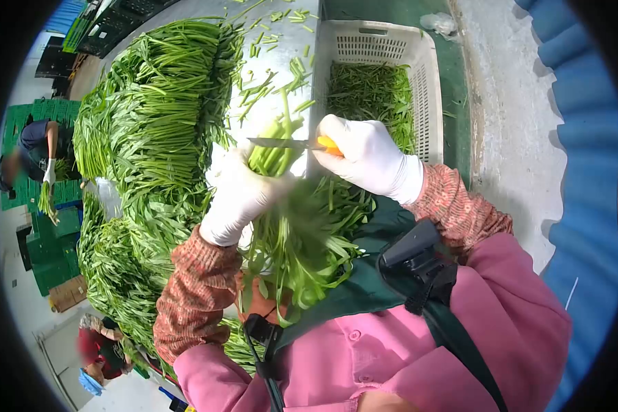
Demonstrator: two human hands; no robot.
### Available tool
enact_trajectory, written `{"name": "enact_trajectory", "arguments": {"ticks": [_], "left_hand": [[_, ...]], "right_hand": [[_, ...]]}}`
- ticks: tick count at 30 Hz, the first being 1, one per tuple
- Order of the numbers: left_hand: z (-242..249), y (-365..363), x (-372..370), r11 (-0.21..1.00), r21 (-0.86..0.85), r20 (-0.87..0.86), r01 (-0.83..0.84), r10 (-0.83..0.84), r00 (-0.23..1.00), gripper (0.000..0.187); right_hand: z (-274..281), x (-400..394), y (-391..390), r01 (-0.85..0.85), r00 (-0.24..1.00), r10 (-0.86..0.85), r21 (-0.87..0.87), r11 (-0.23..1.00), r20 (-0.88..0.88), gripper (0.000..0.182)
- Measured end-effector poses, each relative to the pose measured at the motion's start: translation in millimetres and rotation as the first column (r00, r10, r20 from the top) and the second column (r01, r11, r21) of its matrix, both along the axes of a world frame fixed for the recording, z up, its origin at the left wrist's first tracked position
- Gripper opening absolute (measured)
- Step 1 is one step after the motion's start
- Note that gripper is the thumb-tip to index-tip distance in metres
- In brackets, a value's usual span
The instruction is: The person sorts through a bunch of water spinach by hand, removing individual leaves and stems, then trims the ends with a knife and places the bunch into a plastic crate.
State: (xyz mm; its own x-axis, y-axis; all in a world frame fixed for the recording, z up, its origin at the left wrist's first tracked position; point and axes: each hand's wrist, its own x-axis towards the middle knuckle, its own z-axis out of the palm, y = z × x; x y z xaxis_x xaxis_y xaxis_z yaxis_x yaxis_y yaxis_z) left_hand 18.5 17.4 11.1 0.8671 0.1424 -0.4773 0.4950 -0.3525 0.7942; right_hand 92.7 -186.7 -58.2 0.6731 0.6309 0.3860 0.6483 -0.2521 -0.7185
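Observation:
My left hand [244,191], in a white glove, is wrapped round a bunch of leafy green vegetables [302,240], its stems pointing up and its leaves hanging toward my apron. My right hand [365,152], also gloved in white, grips the orange handle of a knife [281,143]. The blade lies across the stems just above my left fingers. Cut stem pieces [257,89] are scattered on the metal table [237,8] beyond the bunch. To the left, a long pile of the same greens [161,103] lies with its stem ends toward the bare metal.
A white plastic crate [427,89] holding green trimmings stands right of the table, by a blue corrugated sheet [584,137]. At the far left, one person [38,144] holds greens; another person [106,347] is lower down. Green crates [55,254] are stacked behind them.

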Motion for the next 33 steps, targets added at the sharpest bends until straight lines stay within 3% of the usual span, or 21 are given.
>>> {"name": "enact_trajectory", "arguments": {"ticks": [1, 3, 5, 7, 9, 11, 13, 17, 18, 21, 22, 25, 27, 30, 33], "left_hand": [[0.1, -0.4, -5.0, 1.000, 0.023, 0.027, 0.011, -0.011, 1.000, 0.041], [2.7, -0.7, -17.8, 0.997, 0.073, 0.084, 0.032, -0.038, 0.996, 0.040], [2.6, 1.4, -26.9, 0.999, -0.008, 0.185, 0.041, -0.039, 0.982, 0.040], [0.0, 2.3, -36.2, 1.000, 0.024, 0.229, -0.007, 0.001, 0.974, 0.030], [5.4, -3.4, -41.7, 1.000, 0.026, 0.214, -0.001, -0.005, 0.977, 0.032], [8.4, -5.7, -36.0, 0.999, 0.042, 0.229, 0.026, -0.035, 0.973, 0.033], [8.1, -7.2, -36.5, 0.997, 0.066, 0.226, 0.045, -0.059, 0.972, 0.033], [4.4, -6.9, -42.4, 0.991, 0.124, 0.249, 0.055, -0.085, 0.965, 0.034], [7.3, -10.3, -46.7, 0.999, 0.046, 0.203, 0.011, -0.020, 0.979, 0.036], [11.2, -12.4, -53.0, 0.984, 0.102, 0.164, 0.144, -0.160, 0.973, 0.037], [12.3, -13.1, -54.6, 0.962, 0.200, 0.246, 0.186, -0.233, 0.941, 0.040], [11.5, -13.7, -58.7, 0.982, 0.133, 0.334, 0.135, -0.172, 0.927, 0.044], [-2.0, -5.3, -58.7, 0.984, 0.172, 0.354, 0.043, -0.102, 0.930, 0.044], [7.3, -1.6, -39.8, 0.999, 0.050, 0.191, -0.005, -0.005, 0.982, 0.048], [0.9, -0.1, -28.0, 0.996, 0.079, 0.165, -0.043, 0.029, 0.986, 0.044]], "right_hand": [[-9.2, -1.1, 3.0, -0.026, 0.999, 0.026, -0.008, 1.000, -0.032, 0.022], [-47.6, 10.5, -9.8, -0.098, 0.977, 0.000, -0.441, 0.892, -0.215, 0.026], [-108.2, 14.1, -41.9, -0.065, 0.970, -0.078, -0.551, 0.832, -0.232, 0.026], [-98.4, 17.6, -49.6, 0.037, 0.972, -0.139, -0.463, 0.885, -0.189, 0.024], [-75.4, 8.4, -49.1, 0.127, 0.960, -0.215, -0.406, 0.905, -0.179, 0.020], [-41.0, 5.7, -38.2, 0.163, 0.977, -0.188, -0.221, 0.962, -0.100, 0.017], [-12.0, 3.0, -27.9, 0.093, 0.990, -0.097, -0.040, 0.995, -0.100, 0.016], [18.6, -1.0, -17.4, -0.032, 0.999, 0.033, 0.020, 0.999, -0.005, 0.016], [22.5, -2.2, -15.8, -0.072, 0.997, 0.072, 0.009, 0.997, -0.016, 0.019], [23.0, -3.7, -14.6, -0.236, 0.968, 0.238, 0.039, 0.971, -0.075, 0.019], [15.2, -4.2, -15.0, -0.254, 0.958, 0.252, 0.003, 0.967, -0.136, 0.017], [-32.3, 8.9, -26.9, -0.020, 0.994, -0.009, -0.262, 0.965, -0.105, 0.016], [-31.5, 9.3, -35.3, 0.064, 0.983, -0.106, -0.266, 0.962, -0.147, 0.016], [5.2, -5.8, -30.2, 0.054, 0.998, -0.056, -0.115, 0.992, -0.015, 0.013], [37.2, -19.3, -16.6, -0.035, 0.986, 0.060, 0.154, 0.987, -0.159, 0.025]]}}
